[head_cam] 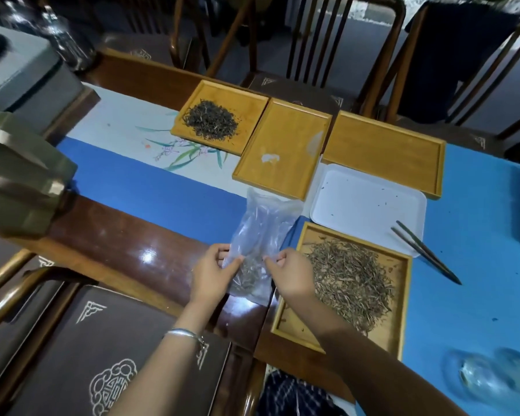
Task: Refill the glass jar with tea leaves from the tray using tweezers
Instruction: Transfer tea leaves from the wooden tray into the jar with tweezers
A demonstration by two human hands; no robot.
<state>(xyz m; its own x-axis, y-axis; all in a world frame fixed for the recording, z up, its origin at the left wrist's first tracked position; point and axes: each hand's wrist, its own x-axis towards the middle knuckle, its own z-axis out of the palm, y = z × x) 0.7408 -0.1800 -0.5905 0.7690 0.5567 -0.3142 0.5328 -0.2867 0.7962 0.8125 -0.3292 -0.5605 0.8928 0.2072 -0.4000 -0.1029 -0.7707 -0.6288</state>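
Observation:
A clear plastic bag (260,232) with some tea leaves in its lower part lies on the table's near edge. My left hand (212,273) pinches its left side and my right hand (291,276) pinches its right side. Just right of them a wooden tray (403,301) holds a heap of pale tea leaves (348,277). Dark tweezers (425,250) lie across the corner of a white tray (370,202), touched by neither hand. A blurred glass jar (490,376) shows at the bottom right. Another wooden tray (198,97) at the back carries dark tea leaves (210,120).
Two bare wooden trays (285,151) (385,151) sit behind the white tray. A blue cloth (475,235) covers the table's right part. Wooden chairs (312,40) stand behind the table and a dark cushioned seat (102,349) is at my left. Grey-green boxes (15,181) stand at the far left.

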